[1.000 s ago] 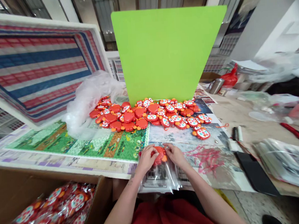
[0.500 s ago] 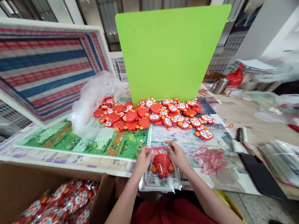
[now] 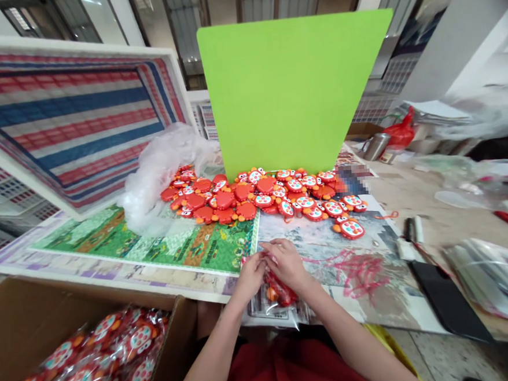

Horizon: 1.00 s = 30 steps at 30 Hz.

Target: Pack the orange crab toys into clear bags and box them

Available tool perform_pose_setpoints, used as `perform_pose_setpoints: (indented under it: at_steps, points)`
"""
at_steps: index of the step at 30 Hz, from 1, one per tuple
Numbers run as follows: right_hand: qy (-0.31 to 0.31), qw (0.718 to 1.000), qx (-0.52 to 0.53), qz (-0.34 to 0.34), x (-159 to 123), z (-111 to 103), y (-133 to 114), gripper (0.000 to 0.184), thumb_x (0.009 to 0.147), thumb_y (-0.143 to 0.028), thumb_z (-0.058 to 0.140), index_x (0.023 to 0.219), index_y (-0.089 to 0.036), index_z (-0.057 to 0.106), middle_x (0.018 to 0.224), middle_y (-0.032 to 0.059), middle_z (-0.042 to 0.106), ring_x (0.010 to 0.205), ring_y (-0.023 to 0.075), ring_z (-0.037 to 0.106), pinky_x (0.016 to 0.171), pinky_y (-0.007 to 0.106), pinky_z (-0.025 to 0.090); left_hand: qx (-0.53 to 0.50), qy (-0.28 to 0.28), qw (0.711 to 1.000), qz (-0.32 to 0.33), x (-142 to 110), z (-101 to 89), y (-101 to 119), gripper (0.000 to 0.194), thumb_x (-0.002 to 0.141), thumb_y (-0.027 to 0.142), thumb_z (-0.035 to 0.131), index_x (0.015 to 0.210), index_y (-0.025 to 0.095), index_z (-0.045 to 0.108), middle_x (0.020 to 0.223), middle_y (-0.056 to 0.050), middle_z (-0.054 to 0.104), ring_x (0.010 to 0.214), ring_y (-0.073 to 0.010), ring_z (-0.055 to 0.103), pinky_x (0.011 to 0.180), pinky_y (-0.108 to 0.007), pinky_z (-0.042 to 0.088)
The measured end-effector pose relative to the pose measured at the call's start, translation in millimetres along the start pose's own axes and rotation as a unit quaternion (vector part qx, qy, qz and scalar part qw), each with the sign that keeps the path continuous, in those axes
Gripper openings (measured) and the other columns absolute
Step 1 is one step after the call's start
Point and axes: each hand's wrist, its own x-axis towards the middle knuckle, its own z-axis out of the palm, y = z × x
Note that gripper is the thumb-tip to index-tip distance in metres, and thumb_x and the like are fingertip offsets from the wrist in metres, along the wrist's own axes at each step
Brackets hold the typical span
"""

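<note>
My left hand (image 3: 250, 274) and my right hand (image 3: 286, 262) meet at the near table edge, both pinching the top of a clear bag with a red crab toy (image 3: 279, 293) inside. It lies over a stack of flat clear bags (image 3: 276, 313). Beyond my hands a heap of loose red crab toys (image 3: 258, 197) spreads in front of a green board (image 3: 290, 89). A cardboard box (image 3: 179, 358) at lower left holds several bagged toys (image 3: 96, 364).
A crumpled clear plastic sheet (image 3: 157, 174) lies left of the heap, under a tilted striped tray (image 3: 66, 116). Printed posters (image 3: 153, 244) cover the table. To the right lie a black flat object (image 3: 444, 299), pens (image 3: 411, 229), stacked packets (image 3: 499, 278) and a metal cup (image 3: 375, 145).
The crab toy went from between my fingers into the clear bag and slid down. My hands have now come together at the bag's top.
</note>
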Motion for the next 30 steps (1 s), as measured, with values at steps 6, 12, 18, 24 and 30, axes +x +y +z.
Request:
perform_pose_setpoints:
  at_steps: [6,12,18,24,30]
  points:
    - [0.003,0.999,-0.030,-0.021,5.5,-2.2,-8.4,0.041,0.089,-0.013,0.046,0.125,-0.025,0.059,0.090,0.0066,0.070,0.103,0.0255,0.052,0.092,0.040,0.037,0.104,-0.023,0.993,0.053,-2.6,-1.8,17.8,0.028,0.086,0.014,0.042,0.101,0.017,0.066,0.096,-0.008,0.071,0.092,-0.0222,0.065,0.087,-0.037,0.050]
    - [0.056,0.986,-0.004,0.158,0.5,-14.9,37.1,0.026,0.077,-0.015,0.053,0.100,-0.020,0.064,0.090,0.0059,0.069,0.094,0.0248,0.053,0.087,0.038,0.035,0.042,-0.033,0.999,0.001,-4.3,0.7,8.4,0.030,0.089,0.024,0.044,0.109,0.016,0.064,0.106,-0.009,0.071,0.092,-0.0217,0.066,0.080,-0.035,0.053]
    - [0.071,0.916,-0.179,0.352,-60.8,-68.0,141.0,0.018,0.077,-0.023,0.053,0.085,-0.019,0.068,0.086,0.0097,0.068,0.094,0.0309,0.052,0.084,0.045,0.033,-0.031,-0.015,0.999,-0.039,-1.2,-1.4,-19.6,0.024,0.087,0.023,0.047,0.099,0.015,0.065,0.100,-0.007,0.072,0.093,-0.0201,0.067,0.087,-0.035,0.051]
    - [0.062,0.928,-0.231,0.285,-99.6,-91.7,154.8,0.031,0.077,-0.012,0.048,0.088,-0.021,0.076,0.110,0.0114,0.066,0.109,0.0329,0.049,0.093,0.050,0.032,-0.087,-0.017,0.994,-0.068,1.3,3.8,-20.1,0.022,0.080,0.035,0.060,0.088,0.015,0.064,0.085,-0.005,0.071,0.083,-0.0203,0.066,0.080,-0.034,0.052]
    - [0.020,0.951,0.151,0.269,-60.5,-54.1,90.6,0.033,0.084,-0.039,0.052,0.103,-0.018,0.069,0.095,0.0100,0.070,0.085,0.0240,0.062,0.079,0.038,0.048,-0.196,-0.037,0.974,-0.110,-5.1,5.7,-4.7,0.038,0.071,0.050,0.069,0.084,0.017,0.056,0.083,-0.003,0.067,0.070,-0.0164,0.063,0.059,-0.026,0.049]
